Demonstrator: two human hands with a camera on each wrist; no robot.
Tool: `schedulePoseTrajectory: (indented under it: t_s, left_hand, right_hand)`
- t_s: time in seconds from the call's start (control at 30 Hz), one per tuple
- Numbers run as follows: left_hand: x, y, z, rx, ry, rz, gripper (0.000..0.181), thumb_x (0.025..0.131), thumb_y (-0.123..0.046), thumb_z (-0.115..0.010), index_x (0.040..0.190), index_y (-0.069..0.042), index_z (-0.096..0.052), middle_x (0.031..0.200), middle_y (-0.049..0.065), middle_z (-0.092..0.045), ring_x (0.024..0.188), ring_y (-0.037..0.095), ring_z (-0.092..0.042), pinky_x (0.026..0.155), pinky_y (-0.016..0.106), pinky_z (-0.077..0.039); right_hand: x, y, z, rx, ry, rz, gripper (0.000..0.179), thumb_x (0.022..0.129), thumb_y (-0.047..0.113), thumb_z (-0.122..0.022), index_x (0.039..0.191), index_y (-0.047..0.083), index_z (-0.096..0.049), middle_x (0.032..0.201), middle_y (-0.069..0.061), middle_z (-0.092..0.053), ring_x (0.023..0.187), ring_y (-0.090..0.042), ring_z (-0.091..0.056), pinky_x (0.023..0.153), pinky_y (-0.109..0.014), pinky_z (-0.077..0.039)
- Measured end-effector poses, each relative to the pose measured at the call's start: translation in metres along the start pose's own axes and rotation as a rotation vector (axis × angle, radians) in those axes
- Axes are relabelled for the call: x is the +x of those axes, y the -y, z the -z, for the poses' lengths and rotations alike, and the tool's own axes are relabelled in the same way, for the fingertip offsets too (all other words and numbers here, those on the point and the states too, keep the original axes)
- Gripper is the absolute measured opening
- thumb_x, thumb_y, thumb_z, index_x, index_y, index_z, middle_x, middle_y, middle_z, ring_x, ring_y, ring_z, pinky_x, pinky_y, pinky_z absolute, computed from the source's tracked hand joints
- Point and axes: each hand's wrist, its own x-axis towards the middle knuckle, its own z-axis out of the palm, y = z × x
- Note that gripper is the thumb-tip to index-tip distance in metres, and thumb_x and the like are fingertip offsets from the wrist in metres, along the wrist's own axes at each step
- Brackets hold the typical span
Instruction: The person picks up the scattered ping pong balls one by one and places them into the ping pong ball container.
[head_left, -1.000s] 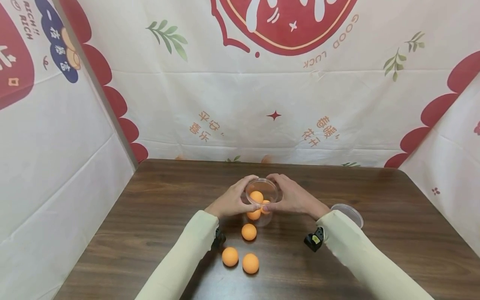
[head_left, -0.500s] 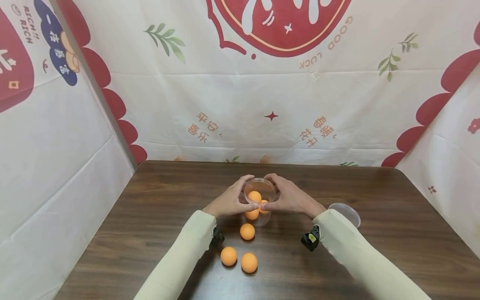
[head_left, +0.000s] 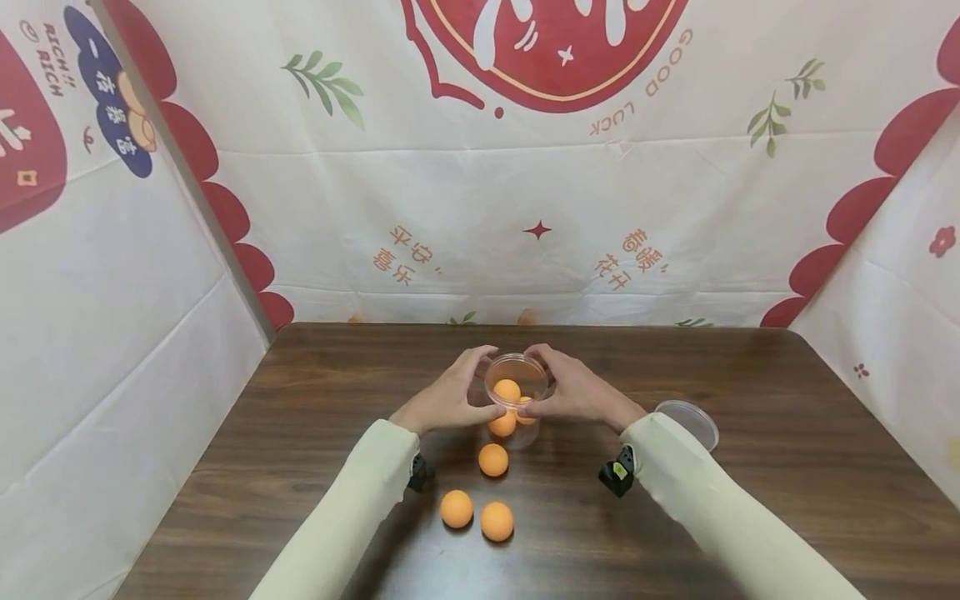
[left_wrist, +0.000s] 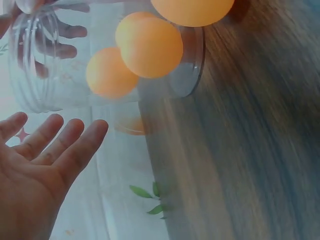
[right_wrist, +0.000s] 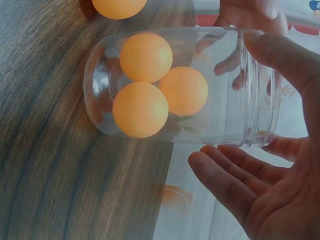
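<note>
A clear plastic jar (head_left: pixel 517 379) without its lid stands upright on the table, with 3 orange ping-pong balls (right_wrist: pixel 140 109) inside. My left hand (head_left: pixel 448 396) is beside the jar's left side; in the left wrist view its fingers (left_wrist: pixel 80 145) are spread and apart from the wall. On the other side my right hand (head_left: pixel 581 387) holds the jar's neck, its thumb (right_wrist: pixel 270 50) on the threaded rim and its fingers around the far side. More orange balls lie on the table: one ball (head_left: pixel 493 460) just before the jar, two others (head_left: pixel 457 509) nearer.
A clear round lid (head_left: pixel 688 425) lies on the table to the right, partly behind the right sleeve. The brown wooden table (head_left: pixel 337 375) ends at a printed white cloth (head_left: pixel 480 192) at the back, with more cloth on both sides.
My left hand has drawn slightly left, away from the jar's rim. The right hand keeps its place at the jar. The whole head view has shifted a little.
</note>
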Motion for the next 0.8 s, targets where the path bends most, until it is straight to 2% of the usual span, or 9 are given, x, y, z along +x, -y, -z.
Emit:
schedulePoseTrajectory:
  t_s: [0.2,0.37,0.6,0.8]
  left_hand:
    - [-0.013,-0.007,0.009,0.058,-0.018,-0.034,0.081,0.083,-0.029,-0.072,0.145,-0.005,-0.026,0.132,0.014,-0.044,0.124,0.031,-0.047,0.098,0.046,-0.045]
    - [-0.031,-0.01,0.012,0.127,-0.038,-0.045,0.078,0.082,-0.031,-0.073,0.142,-0.007,-0.031,0.134,0.01,-0.043,0.124,0.024,-0.048,0.097,0.041,-0.046]
    - [-0.047,-0.016,0.006,0.21,-0.025,-0.104,0.07,0.082,-0.03,-0.071,0.137,-0.005,-0.037,0.131,0.007,-0.045,0.122,0.019,-0.047,0.101,0.039,-0.043]
    - [-0.051,-0.016,-0.005,0.256,-0.023,-0.156,0.066,0.082,-0.027,-0.071,0.136,-0.007,-0.039,0.129,0.005,-0.046,0.122,0.016,-0.047,0.101,0.036,-0.044]
  right_hand:
    - [0.001,0.0,-0.001,0.005,-0.002,0.007,0.072,0.075,0.03,-0.08,0.131,0.006,-0.043,0.112,-0.01,-0.061,0.082,-0.013,-0.06,0.072,-0.03,-0.051]
    - [0.001,0.002,-0.003,0.015,0.004,0.008,0.072,0.075,0.032,-0.079,0.132,0.008,-0.042,0.111,-0.01,-0.06,0.079,-0.011,-0.062,0.072,-0.031,-0.051]
    - [-0.001,0.0,-0.001,0.013,-0.006,-0.002,0.072,0.075,0.032,-0.079,0.132,0.009,-0.042,0.111,-0.008,-0.06,0.082,-0.015,-0.062,0.071,-0.031,-0.05]
    - [-0.002,-0.001,-0.001,0.02,-0.004,0.002,0.073,0.075,0.033,-0.079,0.133,0.008,-0.041,0.112,-0.009,-0.06,0.078,-0.011,-0.061,0.07,-0.03,-0.051]
